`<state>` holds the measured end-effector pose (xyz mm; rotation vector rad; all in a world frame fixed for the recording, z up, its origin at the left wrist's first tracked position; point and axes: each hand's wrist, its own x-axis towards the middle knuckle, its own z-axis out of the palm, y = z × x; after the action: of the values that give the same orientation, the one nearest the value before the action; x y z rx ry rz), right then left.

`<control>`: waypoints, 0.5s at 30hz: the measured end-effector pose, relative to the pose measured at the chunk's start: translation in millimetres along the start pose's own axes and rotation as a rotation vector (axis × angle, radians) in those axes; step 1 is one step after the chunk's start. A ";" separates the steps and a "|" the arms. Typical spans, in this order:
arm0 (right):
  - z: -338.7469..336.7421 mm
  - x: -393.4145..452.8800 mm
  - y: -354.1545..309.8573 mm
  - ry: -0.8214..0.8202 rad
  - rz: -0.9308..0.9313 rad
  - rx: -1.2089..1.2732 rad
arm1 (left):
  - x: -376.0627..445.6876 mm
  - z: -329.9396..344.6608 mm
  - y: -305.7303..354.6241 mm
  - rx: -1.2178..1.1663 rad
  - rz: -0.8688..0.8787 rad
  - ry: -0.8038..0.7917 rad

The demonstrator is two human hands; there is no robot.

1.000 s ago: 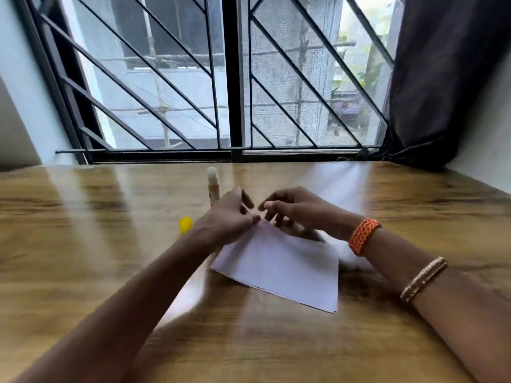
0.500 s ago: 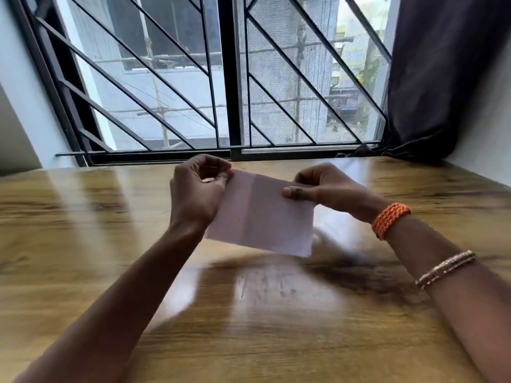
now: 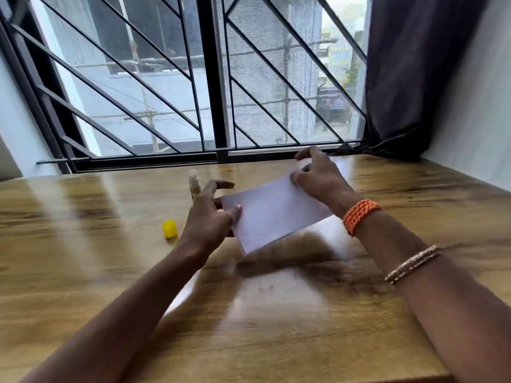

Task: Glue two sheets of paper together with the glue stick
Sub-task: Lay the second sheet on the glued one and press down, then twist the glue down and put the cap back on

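A white sheet of paper (image 3: 272,214) hangs tilted just above the wooden table (image 3: 110,272), casting a dark shadow below. My left hand (image 3: 213,217) pinches its near left edge with thumb on top. My right hand (image 3: 318,178) grips its far right corner. Whether it is one sheet or two stacked I cannot tell. The uncapped glue stick (image 3: 194,185) stands upright behind my left hand, partly hidden by the fingers. Its yellow cap (image 3: 169,229) lies on the table to the left of my left wrist.
A window with a black metal grille (image 3: 215,106) runs along the table's far edge. A dark curtain (image 3: 414,78) hangs at the back right beside a white wall. The table's near edge shows at the bottom right.
The paper was lifted from the table, held up toward the window, and has now come lower and flatter. The view has shifted, so the glue stick and cap show again.
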<state>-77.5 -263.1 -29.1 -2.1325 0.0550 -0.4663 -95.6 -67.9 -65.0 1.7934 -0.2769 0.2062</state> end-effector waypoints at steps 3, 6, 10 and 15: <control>-10.1 -6.3 -1.8 -0.083 0.060 -0.125 | -5.6 16.1 7.0 0.095 0.019 -0.017; -28.5 -12.5 0.9 -0.141 0.065 -0.317 | -16.6 36.6 21.4 0.141 -0.028 -0.091; -54.3 -17.9 12.4 -0.200 0.128 -0.596 | -34.3 69.3 35.3 0.234 -0.094 -0.302; -73.4 -30.6 15.8 -0.278 0.148 -0.956 | -45.6 99.9 43.5 0.368 -0.054 -0.382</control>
<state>-129.3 -323.5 -14.3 -3.0776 0.3294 -0.0232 -152.8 -171.1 -61.3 2.1995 -0.4845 -0.1375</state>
